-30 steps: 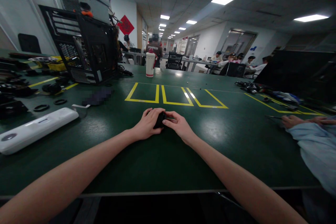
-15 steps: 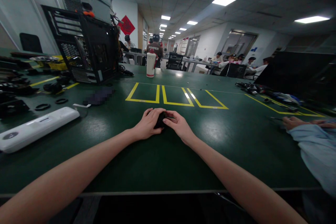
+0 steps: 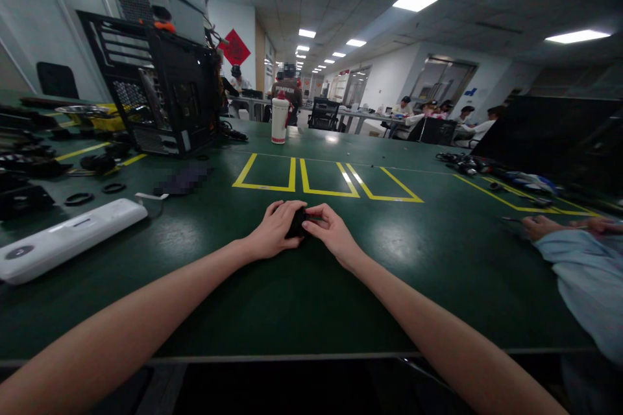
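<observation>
Both hands meet over the middle of the green table (image 3: pixel 292 311), around a small black object (image 3: pixel 296 225) whose kind I cannot make out. My left hand (image 3: pixel 276 231) is wrapped over it from the left, thumb along the near side, hiding most of its surface. From the right, my right hand (image 3: pixel 333 233) pinches at the object's right edge with thumb and index finger. Just beyond the hands lie yellow tape outlines (image 3: pixel 331 193) stuck on the tabletop.
A white power strip-like device (image 3: pixel 73 237) lies at left. Behind it stand a black computer case (image 3: pixel 160 87) and a white bottle (image 3: pixel 279 120). At right, a co-worker's hand (image 3: pixel 542 227) in a light blue sleeve rests near cables (image 3: pixel 462 162) and a dark screen-like panel (image 3: pixel 559 133).
My hands stay almost in place around the black object; the right fingers shift very slightly. At the right edge, the co-worker's hands move a little.
</observation>
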The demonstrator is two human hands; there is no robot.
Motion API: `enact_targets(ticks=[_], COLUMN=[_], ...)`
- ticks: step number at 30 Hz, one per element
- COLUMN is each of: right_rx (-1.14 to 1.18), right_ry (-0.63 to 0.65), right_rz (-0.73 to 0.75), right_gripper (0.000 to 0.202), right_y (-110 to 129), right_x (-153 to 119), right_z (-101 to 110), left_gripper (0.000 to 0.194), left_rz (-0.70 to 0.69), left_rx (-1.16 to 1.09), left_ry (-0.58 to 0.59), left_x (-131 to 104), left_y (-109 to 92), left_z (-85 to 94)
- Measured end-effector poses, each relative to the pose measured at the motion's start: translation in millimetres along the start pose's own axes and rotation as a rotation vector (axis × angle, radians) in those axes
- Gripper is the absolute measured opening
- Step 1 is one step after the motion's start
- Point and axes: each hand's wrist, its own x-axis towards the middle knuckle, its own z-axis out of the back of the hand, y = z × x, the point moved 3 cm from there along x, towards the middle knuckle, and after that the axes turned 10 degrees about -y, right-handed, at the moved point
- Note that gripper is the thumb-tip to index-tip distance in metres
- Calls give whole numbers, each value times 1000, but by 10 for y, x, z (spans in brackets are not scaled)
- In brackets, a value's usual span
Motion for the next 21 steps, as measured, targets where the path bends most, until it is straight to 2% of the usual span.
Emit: enact_targets(ticks=[5,9,16,21], right_rx=[-14,30,12,-19], right_ry=[43,57,24,37], right_rz=[-70,-29,7,-31], right_gripper=[33,34,24,34], right_y=[-14,16,27,-2], right_x=[1,-18,-12,0], right_z=[13,8,-2,11], left_gripper=[59,60,59,59], left_rz=[-3,-3,3,8], left_rx=[6,5,7,-3], left_ry=[-4,5,2,10], left_x=[0,-2,2,5], left_y=[7,9,-8,-7], left_z=[-12,-8,-2,-2])
